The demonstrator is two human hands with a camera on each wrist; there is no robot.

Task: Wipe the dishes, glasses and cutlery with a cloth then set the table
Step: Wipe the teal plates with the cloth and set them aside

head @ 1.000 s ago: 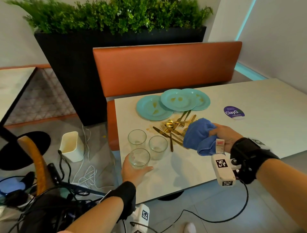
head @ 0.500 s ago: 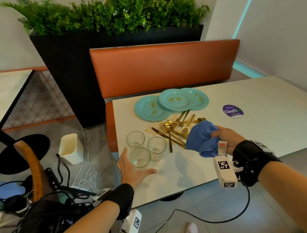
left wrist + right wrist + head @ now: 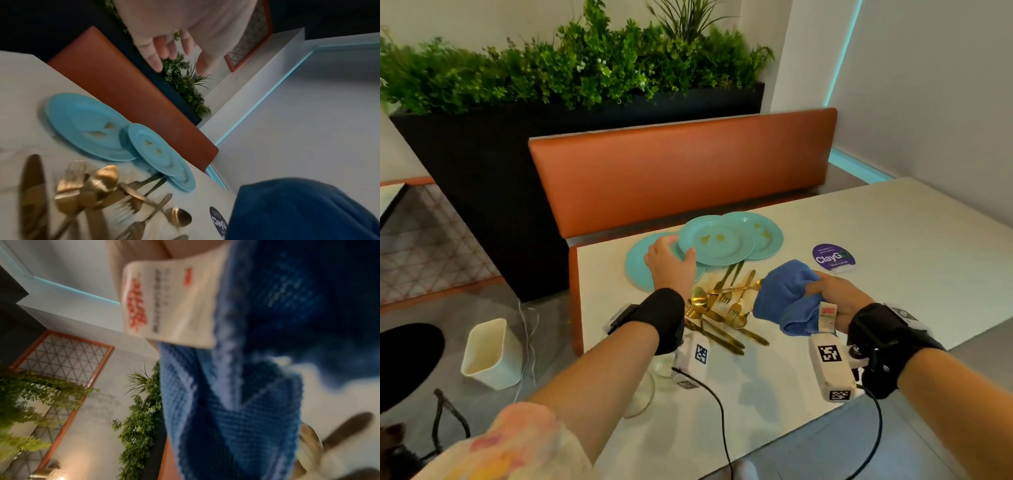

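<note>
My left hand [image 3: 671,263] reaches with fingers apart over the left teal plate [image 3: 637,265] on the desk [image 3: 893,274]; my right hand [image 3: 835,298] stays clamped on the bunched blue cloth [image 3: 787,294].

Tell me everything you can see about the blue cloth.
The blue cloth is a soft, woven-looking fabric, bunched into loose folds. A white tag with red print hangs from its near edge. The right hand grips it from the right side, holding it up over the table, just right of the gold cutlery. Whether it touches the cutlery is unclear.
</note>
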